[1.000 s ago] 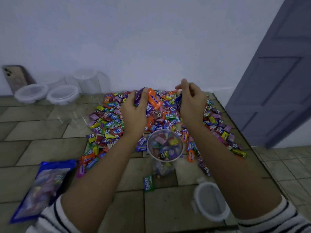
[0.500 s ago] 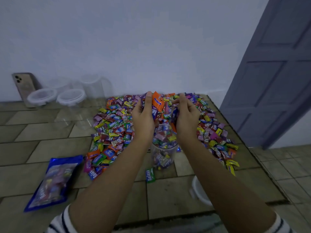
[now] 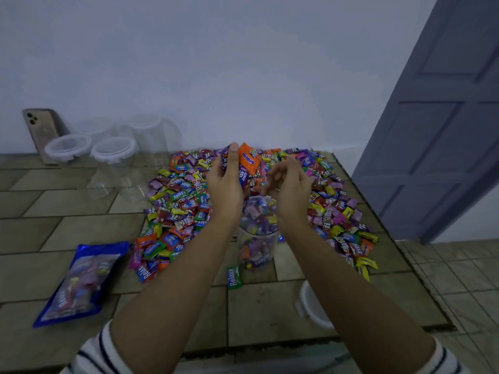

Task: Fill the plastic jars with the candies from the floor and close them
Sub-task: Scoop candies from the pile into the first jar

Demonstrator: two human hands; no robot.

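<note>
Hovering over the open jar (image 3: 258, 230), left hand (image 3: 225, 184) clamps a bunch of candies (image 3: 249, 160); right hand (image 3: 291, 184) alongside, fingers loosely curled, nothing seen held. Jar stands on floor (image 3: 67, 233) beside candy pile (image 3: 183, 201).

Both forearms extend forward, left hand (image 3: 226, 184) gripping candies (image 3: 249, 161), right hand (image 3: 291, 188) beside it, loosely curled.

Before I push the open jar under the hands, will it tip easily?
Probably not: the clear jar looks nearly full of candies, so fairly heavy. It is tall and narrow, though, so a high push might tip it.
</note>
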